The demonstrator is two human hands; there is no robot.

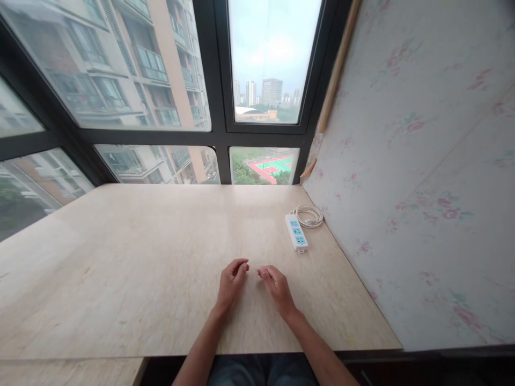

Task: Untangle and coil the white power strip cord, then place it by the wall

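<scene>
My left hand [233, 277] rests on the pale marble-patterned tabletop [132, 268], its fingers curled in loosely and the thumb close to them. A short gap to the right, my right hand [276, 284] lies in much the same way, fingers bent inward toward the left hand. Nothing shows in either hand, and the two do not touch. Beyond my right hand is a white power strip [296, 234] with blue socket faces. Its white cable [311, 216] is coiled at the far end, near the wall.
A wall with floral paper [422, 187] borders the tabletop on the right. Dark window frames [220, 107] stand along the back and left, with buildings and a sports court outside. The table's front edge runs just before my lap [257, 370].
</scene>
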